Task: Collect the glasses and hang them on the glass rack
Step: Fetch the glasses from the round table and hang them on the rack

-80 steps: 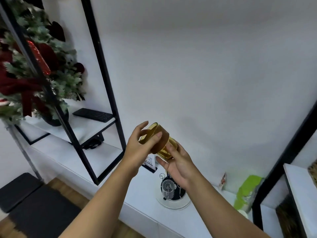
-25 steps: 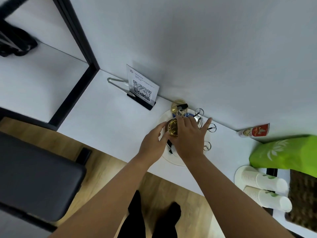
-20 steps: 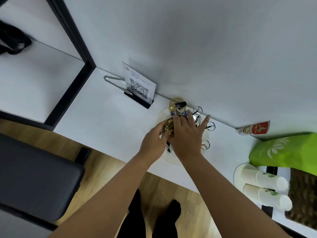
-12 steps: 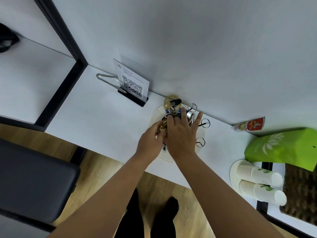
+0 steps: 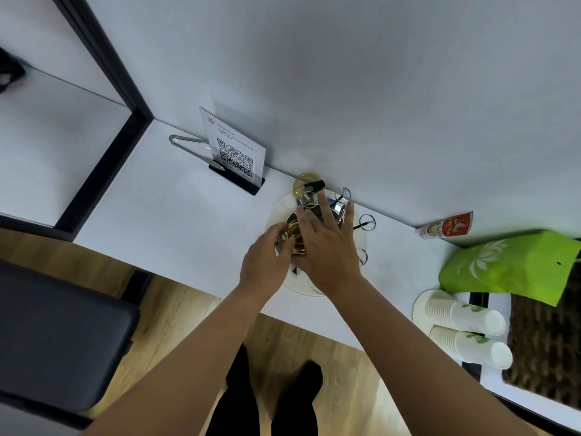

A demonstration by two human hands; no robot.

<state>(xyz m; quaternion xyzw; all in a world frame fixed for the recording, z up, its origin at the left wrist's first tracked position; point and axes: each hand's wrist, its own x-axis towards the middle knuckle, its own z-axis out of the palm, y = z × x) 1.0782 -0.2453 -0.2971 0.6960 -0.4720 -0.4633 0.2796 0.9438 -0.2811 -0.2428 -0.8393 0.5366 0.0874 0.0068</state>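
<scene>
Two amber glasses show: one [image 5: 290, 239] between the two hands, a second [image 5: 304, 183] hung at the back of the rack. One glass rack [image 5: 366, 222] stands on one round white tray [image 5: 276, 212], with four wire ring tips in sight. Two hands: left hand [image 5: 264, 265], right hand [image 5: 327, 247]. Two stacks of paper cups [image 5: 462, 316], one green bag [image 5: 509, 265], one QR-code sign [image 5: 234, 151], one pair of metal tongs [image 5: 188, 143], one red-and-white tube [image 5: 446, 226], one dark stool [image 5: 56, 335].

The round amber glass [image 5: 290, 239] looks shiny and see-through. The thin wire glass rack [image 5: 366, 222] is shiny metal. The smooth white table [image 5: 176, 209] looks matt.
</scene>
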